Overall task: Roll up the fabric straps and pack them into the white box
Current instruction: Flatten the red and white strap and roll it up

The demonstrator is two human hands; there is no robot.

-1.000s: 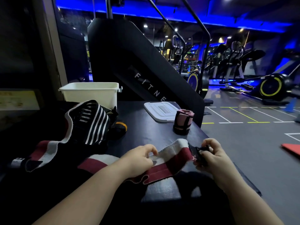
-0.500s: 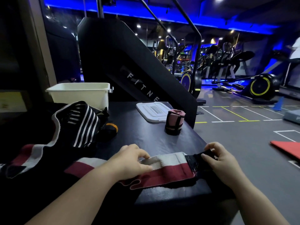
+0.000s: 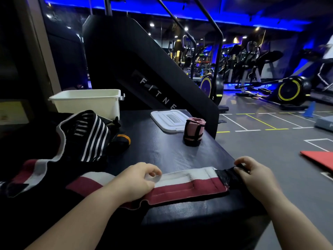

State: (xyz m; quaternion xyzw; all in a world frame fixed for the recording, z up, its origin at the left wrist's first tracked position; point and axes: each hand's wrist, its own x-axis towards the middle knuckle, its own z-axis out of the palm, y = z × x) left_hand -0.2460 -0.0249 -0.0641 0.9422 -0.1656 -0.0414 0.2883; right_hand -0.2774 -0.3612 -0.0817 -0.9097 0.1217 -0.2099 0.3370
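At the back left of the dark table (image 3: 162,156) stands the white box (image 3: 86,103), with loose striped straps (image 3: 90,138) heaped in front of it. The left hand (image 3: 137,179) pins a red-and-white strap (image 3: 189,186) flat on the near edge, fingers curled onto its white border. Farther back lie a white lid (image 3: 167,120) and a rolled pink strap (image 3: 193,132), upright. The right hand (image 3: 255,175) pinches the strap's black end (image 3: 225,175).

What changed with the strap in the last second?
The strap, humped up between the hands a second ago, now lies flat on the table. The right hand still pinches its black end; the left hand still holds it. Roll, lid and box stayed put.
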